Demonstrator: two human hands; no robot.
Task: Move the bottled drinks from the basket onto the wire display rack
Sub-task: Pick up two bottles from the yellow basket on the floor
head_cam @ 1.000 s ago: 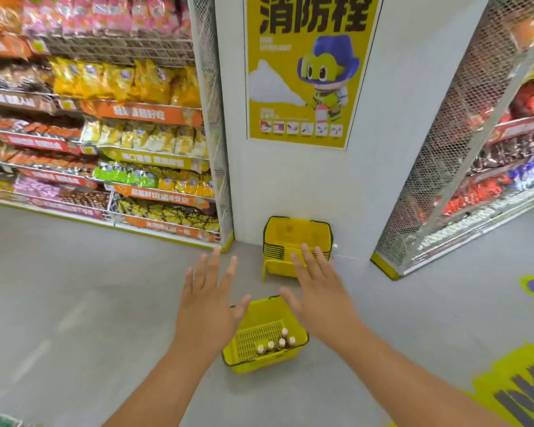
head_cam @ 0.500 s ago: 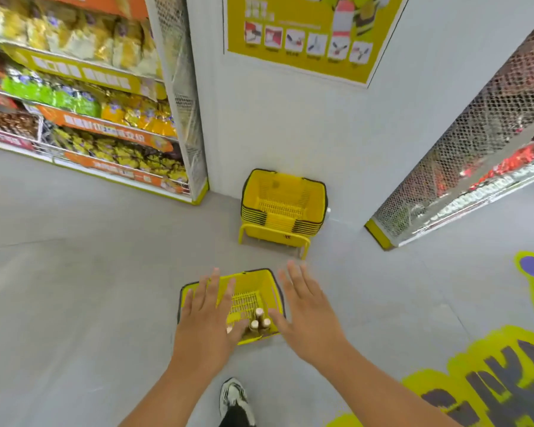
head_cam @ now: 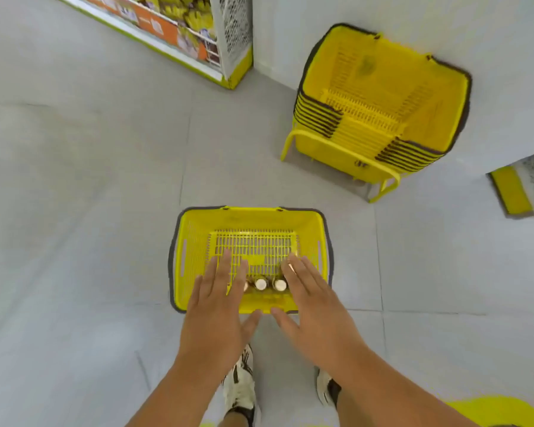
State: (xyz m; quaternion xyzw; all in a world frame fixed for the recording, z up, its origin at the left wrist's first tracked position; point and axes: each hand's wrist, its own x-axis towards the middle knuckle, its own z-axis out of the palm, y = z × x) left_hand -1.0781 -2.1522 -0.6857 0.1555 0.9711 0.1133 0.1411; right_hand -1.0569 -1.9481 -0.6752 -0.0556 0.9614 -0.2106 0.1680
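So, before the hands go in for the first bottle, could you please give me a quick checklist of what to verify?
1. Bottles upright in the basket, caps showing: ok.
2. Left hand empty, fingers straight: ok.
3. Right hand empty, fingers straight: ok.
4. Hands over the bottles, none gripped yet: ok.
5. Bottle count: cannot tell, hands cover part of the row.
6. Wire display rack's free space: cannot tell.

The person's forearms are bare with no sleeves in view, both hands are ungloved, and white trainers [head_cam: 240, 386] with dark markings cover the feet.
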